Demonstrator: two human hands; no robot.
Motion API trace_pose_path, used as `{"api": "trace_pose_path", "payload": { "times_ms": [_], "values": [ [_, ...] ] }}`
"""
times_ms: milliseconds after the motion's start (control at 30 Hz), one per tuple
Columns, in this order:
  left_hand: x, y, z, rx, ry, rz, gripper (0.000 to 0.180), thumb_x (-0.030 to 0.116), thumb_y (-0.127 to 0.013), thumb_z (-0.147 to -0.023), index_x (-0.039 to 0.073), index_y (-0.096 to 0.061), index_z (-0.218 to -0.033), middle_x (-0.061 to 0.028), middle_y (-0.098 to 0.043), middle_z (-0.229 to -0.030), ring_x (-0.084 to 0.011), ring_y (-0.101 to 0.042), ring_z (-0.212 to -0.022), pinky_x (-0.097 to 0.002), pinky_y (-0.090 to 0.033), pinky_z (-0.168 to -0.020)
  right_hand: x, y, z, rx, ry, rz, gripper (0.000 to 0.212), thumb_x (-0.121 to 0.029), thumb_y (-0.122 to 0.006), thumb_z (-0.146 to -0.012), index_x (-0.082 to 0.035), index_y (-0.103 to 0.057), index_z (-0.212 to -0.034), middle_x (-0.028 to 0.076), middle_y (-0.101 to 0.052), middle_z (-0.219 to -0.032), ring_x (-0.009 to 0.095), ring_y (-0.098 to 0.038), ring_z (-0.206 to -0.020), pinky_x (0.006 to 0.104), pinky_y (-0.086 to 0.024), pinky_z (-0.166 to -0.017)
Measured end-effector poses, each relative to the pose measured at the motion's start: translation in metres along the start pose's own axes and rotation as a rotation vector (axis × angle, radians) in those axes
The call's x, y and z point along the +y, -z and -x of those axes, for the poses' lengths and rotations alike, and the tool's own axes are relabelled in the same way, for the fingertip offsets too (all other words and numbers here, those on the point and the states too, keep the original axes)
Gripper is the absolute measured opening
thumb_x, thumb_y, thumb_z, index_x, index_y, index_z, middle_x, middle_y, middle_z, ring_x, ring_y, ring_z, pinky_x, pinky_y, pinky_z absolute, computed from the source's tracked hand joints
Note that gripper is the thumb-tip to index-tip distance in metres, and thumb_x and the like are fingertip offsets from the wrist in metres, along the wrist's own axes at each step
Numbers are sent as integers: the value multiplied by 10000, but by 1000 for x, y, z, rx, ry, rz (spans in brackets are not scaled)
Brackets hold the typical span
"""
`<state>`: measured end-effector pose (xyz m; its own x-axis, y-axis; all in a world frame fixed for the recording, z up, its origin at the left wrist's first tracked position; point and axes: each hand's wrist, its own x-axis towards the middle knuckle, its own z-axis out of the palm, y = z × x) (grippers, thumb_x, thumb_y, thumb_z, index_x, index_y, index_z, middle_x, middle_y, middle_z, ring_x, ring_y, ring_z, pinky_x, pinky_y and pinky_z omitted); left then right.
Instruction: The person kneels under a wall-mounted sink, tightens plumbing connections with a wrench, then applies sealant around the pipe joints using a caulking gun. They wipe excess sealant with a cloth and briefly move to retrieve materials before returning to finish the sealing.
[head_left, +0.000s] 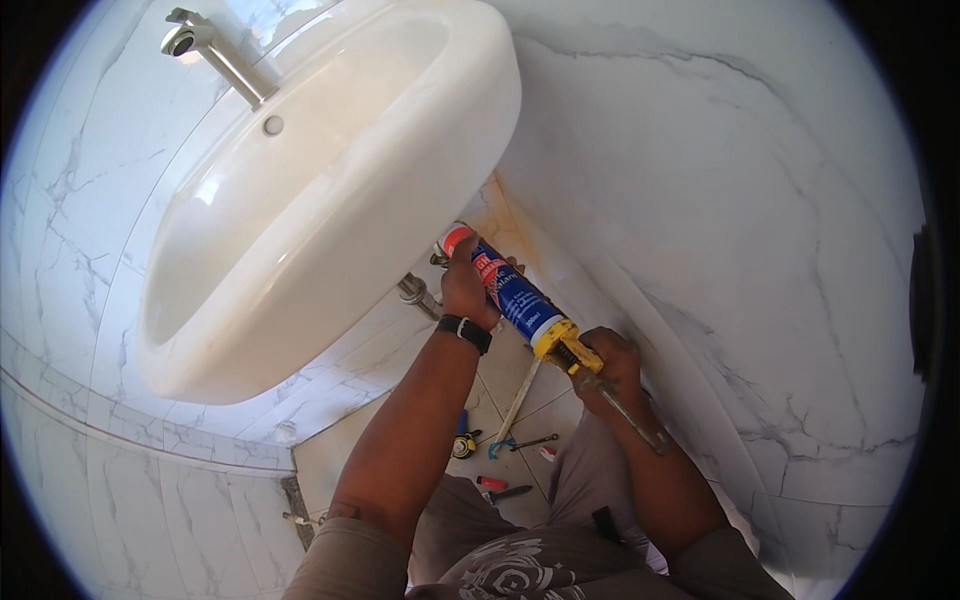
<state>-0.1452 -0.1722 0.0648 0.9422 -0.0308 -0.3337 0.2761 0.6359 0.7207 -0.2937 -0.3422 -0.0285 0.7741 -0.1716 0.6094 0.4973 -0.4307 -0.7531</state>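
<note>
My left hand (468,285), with a black watch (465,332) on its wrist, is wrapped around the front part of the sealant tube (505,288), fingers closed on it near the orange nozzle end. My right hand (607,370) is closed around the yellow handle of the caulking gun (568,350), gripping at the trigger; the metal push rod (632,415) sticks out behind that hand along my forearm. The tube is blue and white with a red band, sits in the gun, and points up and left, its tip just under the rim of the white washbasin (330,200), close to the corner where two marble-look tiled walls (760,220) meet. Cannot tell whether the nozzle touches the basin or the wall. A chrome tap (215,55) is at the top of the basin, and a metal drain fitting (415,293) shows below it, just beside my left wrist. Down on the tiled floor (540,385), well below the hands, lie a tape measure (462,445), a wooden stick (518,402), a small wrench (530,441) and a red-handled tool (500,488). I am wearing grey trousers (590,480).
</note>
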Motion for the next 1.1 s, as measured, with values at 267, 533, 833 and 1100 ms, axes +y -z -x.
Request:
{"api": "trace_pose_path", "payload": {
  "times_ms": [267, 533, 833, 1100],
  "values": [
    [1, -1, 0, 5, 8, 34, 239, 284, -670, -965, 99, -540, -1042, -99, -583, -842, -285, -659, -729, -479, -621, -751, 7, -4, 2, -6, 2, 48, 381, -265, -905, -687, -38, -664, -876, 144, -678, -822, 355, -670, -733, 445, -532, -645],
    [1, 1, -1, -12, 10, 29, 244, 289, -670, -965, 99, -538, -1041, -101, -583, -840, -287, -662, -728, -478, -623, -741, 6, -4, 0, 11, 1, 75, 378, -297, -902, -679, -45, -654, -813, 149, -657, -767, 365, -652, -692, 439, -515, -643],
    [2, 1, -3, -14, 7, 12, 267, 296, -666, -967, 96, -524, -1071, -113, -581, -854, -291, -669, -736, -479, -628, -727, 6, -7, 0, 14, -13, 70, 359, -260, -902, -672, -44, -652, -812, 154, -656, -771, 367, -648, -694, 439, -509, -640],
    [2, -1, -1, -15, -1, 16, 270, 301, -667, -967, 96, -529, -1077, -112, -580, -856, -289, -670, -742, -479, -628, -735, 7, -5, 0, 8, -2, 31, 329, -210, -894, -663, -45, -652, -814, 153, -661, -779, 362, -656, -708, 440, -513, -652]
  ]
}}
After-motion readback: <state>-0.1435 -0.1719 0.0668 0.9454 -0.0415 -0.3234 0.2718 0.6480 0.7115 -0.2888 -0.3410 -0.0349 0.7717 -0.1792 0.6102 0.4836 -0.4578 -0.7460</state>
